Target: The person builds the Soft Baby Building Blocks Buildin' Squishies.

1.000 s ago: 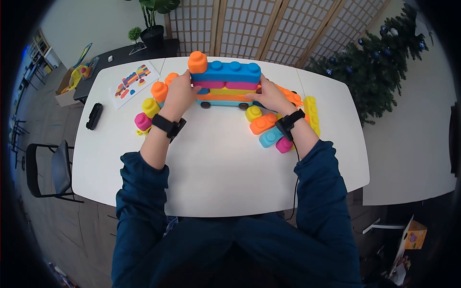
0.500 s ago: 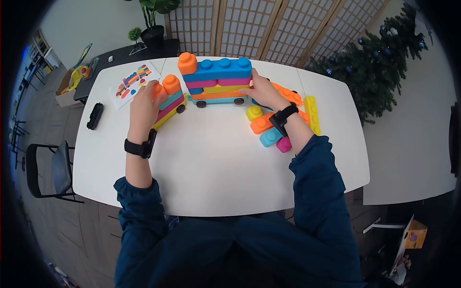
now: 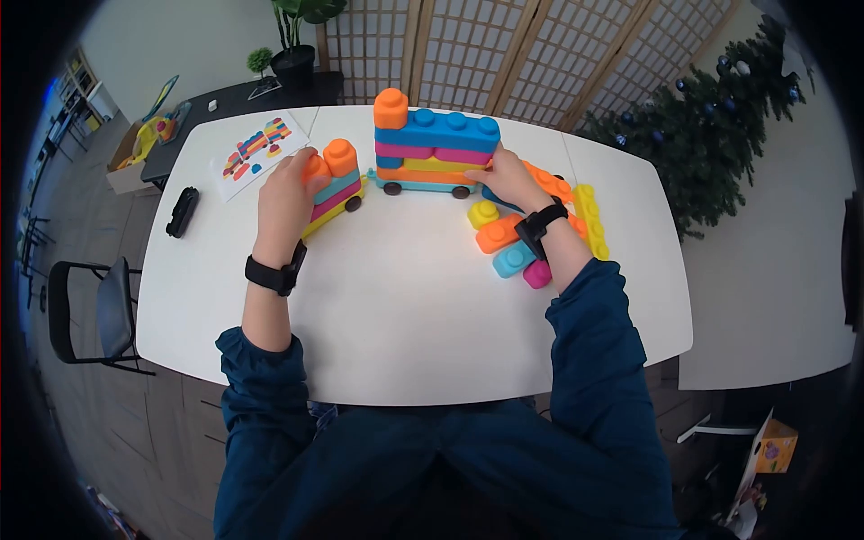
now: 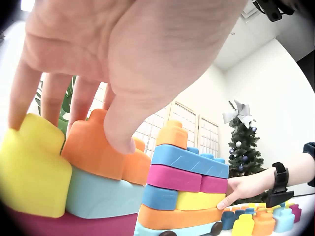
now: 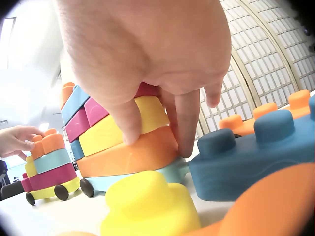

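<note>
At the left, my left hand grips the orange block on top of a small wheeled block wagon, thumb on the near side and fingers behind. My right hand holds the right end of a taller wagon; in the right wrist view its thumb lies on the orange layer and its fingers reach behind. A long blue block and an orange block top the taller wagon. The facing ends of both wagons are close together; whether they are joined, I cannot tell.
Loose blocks, including a yellow one and a light blue one, lie by my right hand. A long yellow piece is farther right. A printed picture sheet and a black case are on the table's left side.
My left hand has let go of the taller wagon and taken hold of the small wagon, which stands angled nearer it. The taller wagon shifted left, then back right with my right hand.
</note>
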Action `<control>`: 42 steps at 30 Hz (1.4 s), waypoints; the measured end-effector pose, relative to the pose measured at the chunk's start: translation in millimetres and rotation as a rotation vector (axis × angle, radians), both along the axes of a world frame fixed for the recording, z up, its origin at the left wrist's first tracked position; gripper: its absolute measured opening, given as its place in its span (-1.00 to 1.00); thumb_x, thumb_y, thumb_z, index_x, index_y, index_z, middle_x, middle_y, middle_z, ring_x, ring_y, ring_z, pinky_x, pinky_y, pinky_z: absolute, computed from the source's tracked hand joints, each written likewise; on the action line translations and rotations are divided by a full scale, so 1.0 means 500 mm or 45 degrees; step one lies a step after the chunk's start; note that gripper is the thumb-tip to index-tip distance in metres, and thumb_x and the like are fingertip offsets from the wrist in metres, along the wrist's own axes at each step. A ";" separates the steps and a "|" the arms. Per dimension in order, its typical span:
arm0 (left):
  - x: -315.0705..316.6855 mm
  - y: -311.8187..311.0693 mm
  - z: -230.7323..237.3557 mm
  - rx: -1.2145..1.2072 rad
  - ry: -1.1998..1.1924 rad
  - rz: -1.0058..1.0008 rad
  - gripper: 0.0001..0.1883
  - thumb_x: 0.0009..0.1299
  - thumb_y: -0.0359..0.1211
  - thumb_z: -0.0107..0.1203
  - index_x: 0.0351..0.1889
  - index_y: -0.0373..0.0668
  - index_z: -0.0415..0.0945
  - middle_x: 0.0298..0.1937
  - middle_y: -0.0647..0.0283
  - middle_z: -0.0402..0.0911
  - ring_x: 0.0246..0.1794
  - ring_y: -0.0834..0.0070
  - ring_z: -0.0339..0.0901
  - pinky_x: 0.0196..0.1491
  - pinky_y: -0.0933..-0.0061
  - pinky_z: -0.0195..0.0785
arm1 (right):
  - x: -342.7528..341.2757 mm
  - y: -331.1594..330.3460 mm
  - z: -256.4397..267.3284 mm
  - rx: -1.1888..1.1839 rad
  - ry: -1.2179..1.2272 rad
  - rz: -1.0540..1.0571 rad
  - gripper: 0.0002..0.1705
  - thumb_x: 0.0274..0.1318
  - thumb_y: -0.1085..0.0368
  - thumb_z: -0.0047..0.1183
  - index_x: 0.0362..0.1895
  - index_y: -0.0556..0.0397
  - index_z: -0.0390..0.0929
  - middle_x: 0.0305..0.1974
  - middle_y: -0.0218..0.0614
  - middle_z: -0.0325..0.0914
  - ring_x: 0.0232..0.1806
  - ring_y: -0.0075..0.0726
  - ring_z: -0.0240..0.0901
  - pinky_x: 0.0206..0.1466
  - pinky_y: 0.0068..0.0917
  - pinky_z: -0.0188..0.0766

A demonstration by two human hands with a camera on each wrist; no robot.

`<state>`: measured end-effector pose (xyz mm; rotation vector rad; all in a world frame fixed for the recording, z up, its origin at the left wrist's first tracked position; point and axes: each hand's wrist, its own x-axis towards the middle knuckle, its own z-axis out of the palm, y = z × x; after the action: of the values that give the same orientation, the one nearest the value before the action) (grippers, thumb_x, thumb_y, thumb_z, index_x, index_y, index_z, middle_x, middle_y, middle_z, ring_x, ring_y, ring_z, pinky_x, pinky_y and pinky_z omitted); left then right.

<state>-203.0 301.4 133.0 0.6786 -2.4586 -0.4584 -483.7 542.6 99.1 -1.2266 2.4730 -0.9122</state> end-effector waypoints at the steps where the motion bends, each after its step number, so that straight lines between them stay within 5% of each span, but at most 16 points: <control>1: -0.001 0.006 0.003 0.040 -0.031 -0.001 -0.59 0.42 -0.35 0.26 0.23 -0.10 0.54 0.07 0.11 0.69 -0.01 0.08 0.66 0.05 0.20 0.52 | -0.003 0.000 -0.005 0.000 0.010 -0.002 -0.23 0.13 0.20 0.38 0.29 0.26 0.27 -0.10 0.06 0.68 -0.03 0.11 0.65 0.06 -0.20 0.55; 5: -0.014 0.029 0.007 0.026 -0.069 0.046 -0.59 0.42 -0.34 0.27 0.23 -0.08 0.54 0.08 0.13 0.69 -0.01 0.10 0.67 0.04 0.21 0.53 | 0.003 0.007 0.002 -0.028 0.024 -0.003 -0.24 0.13 0.20 0.38 0.29 0.24 0.28 -0.14 0.03 0.67 -0.08 0.07 0.65 0.03 -0.21 0.55; 7: -0.017 0.038 0.014 0.029 -0.126 0.089 -0.58 0.43 -0.33 0.26 0.25 -0.07 0.53 0.08 0.15 0.69 -0.01 0.12 0.67 0.04 0.22 0.54 | 0.018 0.011 0.020 0.019 -0.010 -0.031 -0.37 0.18 0.21 0.38 0.23 0.26 0.43 0.06 0.03 0.68 0.06 -0.06 0.67 0.15 -0.27 0.59; 14: -0.019 0.041 0.002 0.099 -0.139 0.093 -0.55 0.44 -0.33 0.26 0.30 -0.06 0.51 0.13 0.15 0.67 0.09 0.09 0.63 0.14 0.19 0.51 | 0.023 0.023 0.014 -0.038 -0.096 -0.037 -0.28 0.18 0.18 0.39 0.29 0.25 0.35 0.12 0.04 0.62 0.13 -0.01 0.62 0.24 -0.20 0.55; 16: -0.025 0.034 -0.043 -0.430 0.223 0.071 -0.50 0.42 -0.37 0.28 0.33 -0.11 0.47 0.14 0.12 0.65 0.25 0.00 0.53 0.29 0.10 0.40 | 0.027 0.038 0.024 -0.072 -0.019 -0.023 -0.24 0.16 0.17 0.41 0.33 0.19 0.34 0.16 0.02 0.59 0.21 -0.04 0.57 0.30 -0.21 0.50; 17: -0.019 0.051 -0.022 -0.432 0.226 0.072 -0.50 0.42 -0.37 0.28 0.33 -0.11 0.47 0.14 0.12 0.65 0.25 0.00 0.53 0.29 0.10 0.40 | 0.030 0.046 0.036 -0.074 -0.015 -0.022 -0.24 0.16 0.17 0.41 0.33 0.19 0.34 0.16 0.02 0.59 0.21 -0.04 0.57 0.30 -0.21 0.50; 19: 0.007 0.120 0.046 -0.291 0.424 -0.220 -0.51 0.39 -0.31 0.33 0.27 -0.15 0.50 0.07 0.04 0.65 0.34 -0.04 0.43 0.32 0.08 0.36 | 0.037 0.071 0.063 -0.168 -0.036 -0.085 -0.29 0.15 0.18 0.42 0.31 0.11 0.38 0.19 -0.06 0.57 0.27 -0.09 0.52 0.34 -0.25 0.46; 22: 0.050 0.178 0.063 -0.101 0.339 -0.472 -0.60 0.34 -0.37 0.36 0.13 -0.18 0.59 0.01 0.05 0.67 0.26 0.01 0.50 0.22 0.12 0.43 | 0.023 0.129 0.075 -0.291 -0.034 -0.074 -0.36 0.13 0.13 0.42 0.22 0.11 0.48 0.14 -0.09 0.62 0.26 -0.13 0.54 0.34 -0.27 0.46; 28: 0.077 0.267 0.027 0.222 0.391 -0.528 -0.77 0.29 -0.44 0.37 -0.10 -0.18 0.68 -0.17 0.17 0.71 0.16 0.11 0.58 0.06 0.21 0.51 | 0.030 0.248 0.119 -0.384 -0.051 -0.177 -0.59 0.22 0.21 0.36 0.07 0.11 0.60 0.05 -0.20 0.67 0.20 -0.23 0.56 0.30 -0.29 0.46; 42: 0.081 0.276 0.006 0.103 0.374 -0.523 -0.78 0.28 -0.48 0.37 -0.12 -0.18 0.66 -0.17 0.22 0.73 0.20 0.06 0.56 0.14 0.18 0.47 | -0.026 0.295 0.076 -0.115 0.024 -0.249 -0.68 0.21 0.28 0.33 0.01 0.10 0.63 -0.03 -0.25 0.69 0.12 -0.26 0.60 0.22 -0.33 0.52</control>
<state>-162.5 439.6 136.2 0.1155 -2.3001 -0.7586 -496.9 690.2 136.9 -1.0372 2.6284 -1.0759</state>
